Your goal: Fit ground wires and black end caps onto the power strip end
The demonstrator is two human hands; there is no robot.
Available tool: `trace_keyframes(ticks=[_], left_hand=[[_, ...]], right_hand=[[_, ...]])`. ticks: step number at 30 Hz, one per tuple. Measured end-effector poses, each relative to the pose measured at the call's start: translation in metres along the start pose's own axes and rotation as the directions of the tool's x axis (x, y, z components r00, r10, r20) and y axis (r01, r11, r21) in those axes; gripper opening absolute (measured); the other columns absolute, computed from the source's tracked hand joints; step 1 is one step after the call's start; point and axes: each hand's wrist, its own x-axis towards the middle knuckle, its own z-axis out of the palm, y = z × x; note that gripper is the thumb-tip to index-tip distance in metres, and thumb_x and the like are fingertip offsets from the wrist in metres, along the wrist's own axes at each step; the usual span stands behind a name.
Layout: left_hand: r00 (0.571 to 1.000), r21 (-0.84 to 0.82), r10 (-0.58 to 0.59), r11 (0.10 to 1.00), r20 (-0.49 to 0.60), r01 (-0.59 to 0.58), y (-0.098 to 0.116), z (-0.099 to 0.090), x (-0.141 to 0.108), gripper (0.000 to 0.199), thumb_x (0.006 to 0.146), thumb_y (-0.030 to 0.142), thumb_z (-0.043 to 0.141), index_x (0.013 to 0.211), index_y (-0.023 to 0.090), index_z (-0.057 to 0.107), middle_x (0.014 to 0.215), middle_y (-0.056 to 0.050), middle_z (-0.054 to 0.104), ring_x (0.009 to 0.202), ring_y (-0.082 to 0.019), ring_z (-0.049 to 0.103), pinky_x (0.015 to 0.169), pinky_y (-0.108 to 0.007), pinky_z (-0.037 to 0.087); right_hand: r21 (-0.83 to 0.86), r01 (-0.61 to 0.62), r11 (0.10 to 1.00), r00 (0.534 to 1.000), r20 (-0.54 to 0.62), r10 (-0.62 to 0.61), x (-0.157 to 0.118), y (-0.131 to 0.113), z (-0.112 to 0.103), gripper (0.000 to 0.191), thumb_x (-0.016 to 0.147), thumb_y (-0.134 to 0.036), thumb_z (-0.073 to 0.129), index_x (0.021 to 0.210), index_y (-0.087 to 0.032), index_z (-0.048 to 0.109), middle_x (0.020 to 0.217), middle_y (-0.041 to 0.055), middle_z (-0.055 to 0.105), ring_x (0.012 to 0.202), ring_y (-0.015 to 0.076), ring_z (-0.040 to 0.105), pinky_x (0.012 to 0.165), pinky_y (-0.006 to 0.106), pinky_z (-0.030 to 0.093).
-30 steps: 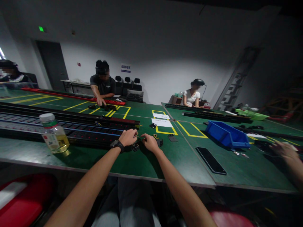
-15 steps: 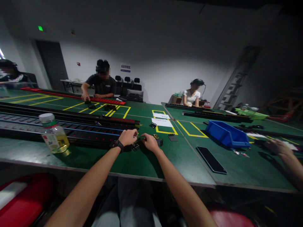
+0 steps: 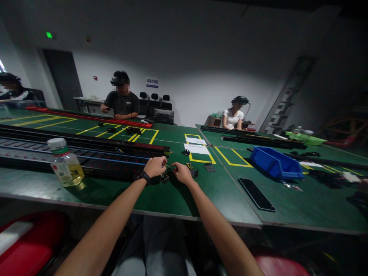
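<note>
My left hand (image 3: 155, 166), with a dark watch at the wrist, is closed in a pinch at the end of a long black rail (image 3: 115, 163). A thin yellowish wire (image 3: 168, 165) shows at its fingertips. Facing it, my right hand (image 3: 183, 173) has its fingers curled together close to the same spot; what they grip is too small to make out. Just below the fingertips, a small black part (image 3: 165, 178) lies at the rail's end. Right of my right hand stands a black bracket (image 3: 194, 173), and beyond it lies a flat one (image 3: 210, 167).
A drink bottle (image 3: 65, 163) stands on the left, in front of the rails. On the right are a phone (image 3: 257, 194) and a blue bin (image 3: 276, 164). Paper labels (image 3: 197, 148) lie ahead on the green table (image 3: 184, 203). Several people sit around the tables.
My hands stay almost in place. The co-worker across the table has drawn a hand back from the black parts. At the right edge, another person's hand has pulled away from the dark parts there.
</note>
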Motion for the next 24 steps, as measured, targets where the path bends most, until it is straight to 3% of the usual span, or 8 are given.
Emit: trace_keyframes(ticks=[14,24], left_hand=[[1.0,0.033,0.012,0.999,-0.005,-0.012,0.0005,0.0014,0.0,0.024,0.085,0.021,0.059,0.107,0.023,0.07,0.111,-0.008,0.079,0.107,-0.027,0.073,0.09,-0.035,0.051],[1.0,0.017,0.021,1.0,0.007,-0.021,-0.0047,0.0055,0.0024,0.024,0.083,0.022,0.062,0.105,0.025,0.071,0.106,-0.004,0.081,0.104,-0.025,0.074,0.087,-0.032,0.05]], right_hand=[[0.004,0.004,1.0,1.0,0.012,-0.004,0.0008,0.0003,-0.0001,0.038,0.092,-0.016,0.058,0.126,-0.027,0.072,0.109,0.0043,0.079,0.1,0.0227,0.071,0.084,0.028,0.049],[0.004,0.002,1.0,1.0,0.012,-0.002,-0.0005,-0.0013,-0.0022,0.036,0.093,-0.017,0.058,0.125,-0.027,0.072,0.108,0.0045,0.079,0.098,0.0226,0.071,0.082,0.028,0.048]])
